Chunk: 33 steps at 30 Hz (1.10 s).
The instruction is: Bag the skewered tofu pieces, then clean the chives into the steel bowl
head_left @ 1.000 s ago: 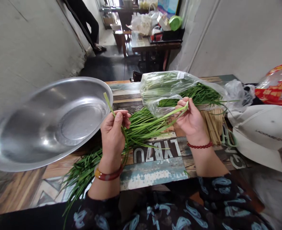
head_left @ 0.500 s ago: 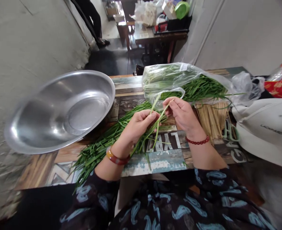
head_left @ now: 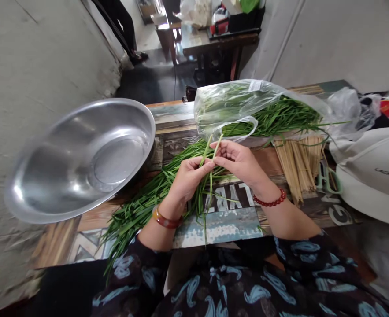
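My left hand point(head_left: 191, 175) pinches a few chive stalks point(head_left: 206, 149), their pale ends pointing up and their green leaves hanging below. Close against it, my right hand point(head_left: 235, 159) has thumb and fingers closed on another pale stalk point(head_left: 218, 146) of the same kind. Under and beside my left hand lies a loose pile of chives point(head_left: 148, 198) on the patterned wooden table point(head_left: 214, 226). Just beyond both hands rests a clear plastic bag point(head_left: 227, 99) holding more chives point(head_left: 283, 115).
A large steel basin point(head_left: 82, 158) stands tilted at the left. Bamboo skewers point(head_left: 296, 167), green-handled scissors point(head_left: 328, 178) and a white cap point(head_left: 372, 171) lie at the right. Farther off are a cluttered second table point(head_left: 214, 39) and a person's dark-trousered leg point(head_left: 123, 26).
My right hand has lowered from the stalk tip and come closer to my left hand. The view has shifted slightly. The chives on the table look the same.
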Motion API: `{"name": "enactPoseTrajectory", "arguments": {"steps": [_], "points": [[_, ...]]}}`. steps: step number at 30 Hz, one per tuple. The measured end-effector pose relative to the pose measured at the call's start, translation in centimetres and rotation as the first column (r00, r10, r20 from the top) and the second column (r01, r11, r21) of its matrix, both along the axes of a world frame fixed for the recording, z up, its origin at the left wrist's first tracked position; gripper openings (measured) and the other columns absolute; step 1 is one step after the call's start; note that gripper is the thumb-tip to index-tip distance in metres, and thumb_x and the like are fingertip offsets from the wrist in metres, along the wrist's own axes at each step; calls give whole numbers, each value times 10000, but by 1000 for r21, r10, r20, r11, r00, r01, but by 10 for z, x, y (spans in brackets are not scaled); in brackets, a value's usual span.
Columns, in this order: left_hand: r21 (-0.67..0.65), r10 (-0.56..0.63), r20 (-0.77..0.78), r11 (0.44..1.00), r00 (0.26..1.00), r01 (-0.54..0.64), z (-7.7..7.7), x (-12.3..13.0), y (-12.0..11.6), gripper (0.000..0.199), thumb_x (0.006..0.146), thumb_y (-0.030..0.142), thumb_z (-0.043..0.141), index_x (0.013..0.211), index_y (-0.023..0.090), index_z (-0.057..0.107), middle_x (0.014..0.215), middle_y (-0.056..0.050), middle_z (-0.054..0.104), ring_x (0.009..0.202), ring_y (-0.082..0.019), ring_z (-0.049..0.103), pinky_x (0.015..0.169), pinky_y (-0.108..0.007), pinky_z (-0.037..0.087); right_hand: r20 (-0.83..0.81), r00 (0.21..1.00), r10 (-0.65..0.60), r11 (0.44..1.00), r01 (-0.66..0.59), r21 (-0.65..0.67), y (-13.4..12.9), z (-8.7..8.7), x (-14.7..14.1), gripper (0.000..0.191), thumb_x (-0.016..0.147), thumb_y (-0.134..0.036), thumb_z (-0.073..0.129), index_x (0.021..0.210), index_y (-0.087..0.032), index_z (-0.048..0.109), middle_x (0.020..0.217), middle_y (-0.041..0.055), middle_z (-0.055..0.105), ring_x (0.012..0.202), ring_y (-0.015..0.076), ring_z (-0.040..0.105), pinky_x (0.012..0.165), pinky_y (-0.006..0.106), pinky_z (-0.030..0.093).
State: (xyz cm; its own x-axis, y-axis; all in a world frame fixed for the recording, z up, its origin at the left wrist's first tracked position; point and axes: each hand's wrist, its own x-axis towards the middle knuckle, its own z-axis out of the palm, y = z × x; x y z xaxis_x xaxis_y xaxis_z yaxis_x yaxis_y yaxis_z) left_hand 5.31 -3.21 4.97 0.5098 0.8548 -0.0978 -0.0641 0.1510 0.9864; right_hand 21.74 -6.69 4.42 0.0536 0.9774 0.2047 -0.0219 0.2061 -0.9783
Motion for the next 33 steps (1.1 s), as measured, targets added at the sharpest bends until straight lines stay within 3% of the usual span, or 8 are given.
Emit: {"name": "enactPoseTrajectory", "arguments": {"steps": [5,14,23,26,30,33], "points": [[60,18,-33,998,999,-16,3,-2,0,259,700,364,812,691,137,688,661,14,586,611,-86,443,595,-223,337,61,998,-22,1000,23,-5,0,-2,1,422,792,-290,734,1187,-182,631,818,4,639,737,125,596,712,278,535],[160,56,-93,986,994,-41,7,-3,-1,256,719,356,778,656,142,653,623,22,549,596,-88,418,575,-227,308,53,999,-10,1000,9,11,1,-5,0,573,781,-329,749,1318,-225,579,840,13,673,765,150,621,755,308,560],[189,49,-129,982,990,-24,7,-3,-2,246,715,334,763,634,150,621,611,28,523,582,-89,405,567,-233,312,303,950,-70,994,40,104,-10,9,9,640,799,-235,704,1403,-269,498,862,9,686,744,168,612,788,349,548],[192,51,-117,981,992,-28,6,-5,0,240,718,301,756,623,151,594,611,33,510,579,-82,392,568,-229,302,231,957,-178,980,150,132,-6,10,20,588,811,-243,698,1368,-289,514,866,11,672,746,167,600,756,335,546],[183,59,-107,982,992,-39,8,-9,3,251,737,303,745,627,152,577,620,33,498,574,-78,375,558,-227,288,-7,913,-408,899,403,171,2,9,43,433,877,-313,633,1299,-310,538,939,19,645,767,145,596,700,290,540],[115,58,-68,992,996,-50,8,-9,4,263,768,349,728,666,160,575,614,38,487,545,-74,347,523,-226,257,-56,906,-419,897,423,133,1,15,47,307,882,-353,620,1183,-291,611,912,17,623,748,132,592,669,270,536]]}}
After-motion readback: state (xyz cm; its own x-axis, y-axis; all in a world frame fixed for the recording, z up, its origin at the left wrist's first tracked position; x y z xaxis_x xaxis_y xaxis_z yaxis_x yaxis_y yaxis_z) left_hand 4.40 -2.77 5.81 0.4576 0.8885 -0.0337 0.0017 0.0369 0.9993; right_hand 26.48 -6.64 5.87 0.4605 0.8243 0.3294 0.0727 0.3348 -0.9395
